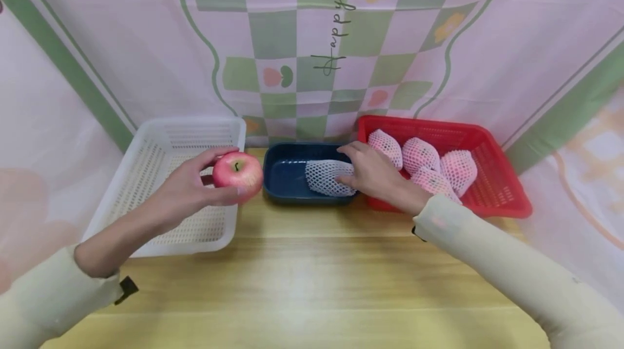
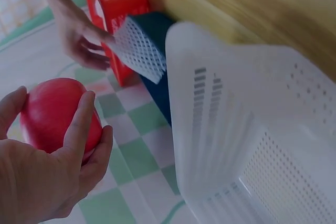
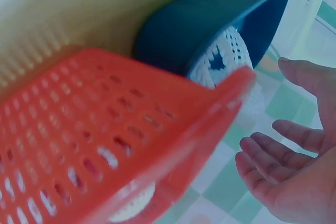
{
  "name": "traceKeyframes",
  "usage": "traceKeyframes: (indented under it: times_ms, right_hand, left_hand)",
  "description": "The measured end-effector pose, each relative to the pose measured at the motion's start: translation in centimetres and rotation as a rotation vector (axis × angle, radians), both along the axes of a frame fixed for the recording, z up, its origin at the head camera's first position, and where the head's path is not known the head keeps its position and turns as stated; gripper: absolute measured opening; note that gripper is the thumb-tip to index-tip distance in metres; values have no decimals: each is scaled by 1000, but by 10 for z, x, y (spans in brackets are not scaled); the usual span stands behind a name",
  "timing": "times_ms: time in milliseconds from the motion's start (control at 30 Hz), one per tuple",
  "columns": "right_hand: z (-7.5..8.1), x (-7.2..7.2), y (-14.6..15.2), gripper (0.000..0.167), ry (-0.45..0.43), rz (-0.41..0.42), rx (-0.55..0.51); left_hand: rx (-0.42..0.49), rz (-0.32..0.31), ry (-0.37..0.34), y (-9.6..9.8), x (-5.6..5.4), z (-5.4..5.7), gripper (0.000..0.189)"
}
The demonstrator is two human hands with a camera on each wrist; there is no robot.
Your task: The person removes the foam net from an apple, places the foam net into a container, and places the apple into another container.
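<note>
My left hand (image 1: 187, 189) grips a bare red apple (image 1: 238, 175), fingers and thumb around its sides, in front of the white basket's right rim. In the left wrist view the apple (image 2: 55, 116) sits between thumb and fingers. My right hand (image 1: 372, 173) is over the right end of the dark blue tray (image 1: 283, 175), fingers spread and relaxed. A white foam net sleeve (image 1: 329, 177) lies in that tray, just by the right fingertips. The right wrist view shows the hand (image 3: 294, 161) apart from the net (image 3: 226, 59), with nothing between its fingers.
At left stands a white perforated basket (image 1: 117, 197). The red basket (image 1: 507, 192) at right holds several net-wrapped fruits (image 1: 420, 155), partly behind my right forearm. All stand on a wooden tabletop (image 1: 302, 273), against a checked curtain (image 1: 273, 34).
</note>
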State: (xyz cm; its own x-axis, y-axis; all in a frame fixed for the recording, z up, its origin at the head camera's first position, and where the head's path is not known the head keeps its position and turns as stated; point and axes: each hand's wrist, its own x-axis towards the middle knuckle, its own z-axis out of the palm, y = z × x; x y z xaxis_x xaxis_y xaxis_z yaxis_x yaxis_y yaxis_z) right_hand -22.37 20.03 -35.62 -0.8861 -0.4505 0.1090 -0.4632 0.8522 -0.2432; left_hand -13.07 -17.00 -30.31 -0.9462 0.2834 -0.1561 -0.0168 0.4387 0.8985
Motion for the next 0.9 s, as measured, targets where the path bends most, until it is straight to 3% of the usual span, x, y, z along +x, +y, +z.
traceKeyframes:
  times_ms: [233,433,700,900]
  right_hand:
    - [17,-3,19,77,11,-51,25]
    - [26,-4,44,88,-74,-142,88]
    - [28,-1,78,100,-125,-232,133]
    - [27,2,104,102,-137,-272,174]
  left_hand:
    - [24,42,-27,-16,-18,4,87]
    - [14,89,-34,-34,-33,4,89]
    - [35,185,-42,-57,-51,-2,88]
    - [26,213,-50,-69,-63,-3,88]
